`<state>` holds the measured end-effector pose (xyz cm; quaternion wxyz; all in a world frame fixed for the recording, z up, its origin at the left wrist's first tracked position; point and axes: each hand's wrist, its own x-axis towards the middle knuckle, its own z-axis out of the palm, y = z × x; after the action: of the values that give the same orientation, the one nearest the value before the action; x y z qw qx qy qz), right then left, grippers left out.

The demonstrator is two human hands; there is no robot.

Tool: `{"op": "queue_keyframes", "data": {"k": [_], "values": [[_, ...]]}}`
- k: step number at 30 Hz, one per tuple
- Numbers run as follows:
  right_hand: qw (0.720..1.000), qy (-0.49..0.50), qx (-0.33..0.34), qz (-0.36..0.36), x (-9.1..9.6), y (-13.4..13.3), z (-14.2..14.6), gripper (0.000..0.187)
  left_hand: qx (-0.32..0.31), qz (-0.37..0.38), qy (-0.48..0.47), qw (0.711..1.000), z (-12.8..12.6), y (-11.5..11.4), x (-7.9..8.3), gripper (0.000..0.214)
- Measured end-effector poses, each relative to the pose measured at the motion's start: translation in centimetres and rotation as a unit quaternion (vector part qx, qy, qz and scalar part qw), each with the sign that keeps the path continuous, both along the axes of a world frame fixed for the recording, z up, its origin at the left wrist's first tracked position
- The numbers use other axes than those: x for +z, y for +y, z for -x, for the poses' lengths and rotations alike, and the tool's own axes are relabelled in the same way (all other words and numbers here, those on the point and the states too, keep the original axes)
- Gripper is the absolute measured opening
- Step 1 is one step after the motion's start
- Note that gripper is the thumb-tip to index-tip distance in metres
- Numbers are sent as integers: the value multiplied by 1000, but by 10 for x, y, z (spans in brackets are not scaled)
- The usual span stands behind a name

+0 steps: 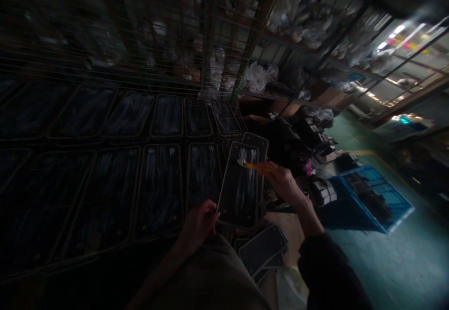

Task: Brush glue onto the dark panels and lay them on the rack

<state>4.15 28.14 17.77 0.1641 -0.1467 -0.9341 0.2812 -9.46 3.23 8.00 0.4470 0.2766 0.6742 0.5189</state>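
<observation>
A dark rectangular panel (229, 186) with rounded corners and a pale rim is tilted in front of me. My left hand (199, 223) is closed on its lower left edge. In my right hand (286, 183) is a brush (254, 165) with a yellow-orange handle, its whitish head over the upper part of the panel. Wet-looking whitish streaks run down the panel's right half; the left half is plain dark. A similar panel (264, 144) shows behind it. Rows of like panels, many streaked, lie to the left, among them a streaked panel (203, 174) beside the held one.
Several loose panels (263, 249) are stacked on a board at lower right. A blue crate (382, 221) with dark contents stands on the green floor (417, 258). Wire mesh (224, 34) rises behind the rows, and shelves hold plastic-wrapped goods (257, 76). The scene is dim.
</observation>
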Motion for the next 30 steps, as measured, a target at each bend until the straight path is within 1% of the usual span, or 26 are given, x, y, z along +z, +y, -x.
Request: {"op": "queue_keyframes", "data": {"k": [3,5,6,8,10,12,14,16,18,22,25,28,30], "values": [[997,-37,32,60,17,-11,-10,24,-3,5,-9,1000,0,0,1,18],[997,-16,21,78,21,-9,-4,26,-3,-3,-12,1000,0,0,1,18],[997,2,7,79,20,-5,3,26,-5,-6,-12,1000,0,0,1,18],[997,36,-27,60,10,5,19,26,-8,-3,-9,1000,1,0,0,18],[997,53,-51,16,-3,16,35,24,-7,-2,-13,1000,1,0,0,19],[996,63,-60,-26,-16,22,45,22,-1,-3,-26,1000,0,0,0,22],[996,61,-52,-49,-23,21,47,22,4,-7,-39,999,1,0,-1,24],[997,42,-35,-50,-24,11,41,22,3,-5,-36,999,1,-1,-1,24],[999,19,-15,-35,-19,-5,28,23,-3,0,-19,1000,2,-1,0,22],[999,-8,25,48,-3,-46,-4,24,-11,6,-6,1000,2,-1,-1,18],[993,-41,38,102,3,-73,-26,25,-4,-1,-16,1000,1,-1,-3,18],[989,-63,37,130,5,-87,-47,25,-1,-11,-19,1000,-1,-2,-3,17],[985,-67,38,155,6,-89,-59,26,-3,-9,-18,1000,0,-2,-1,17]]}}
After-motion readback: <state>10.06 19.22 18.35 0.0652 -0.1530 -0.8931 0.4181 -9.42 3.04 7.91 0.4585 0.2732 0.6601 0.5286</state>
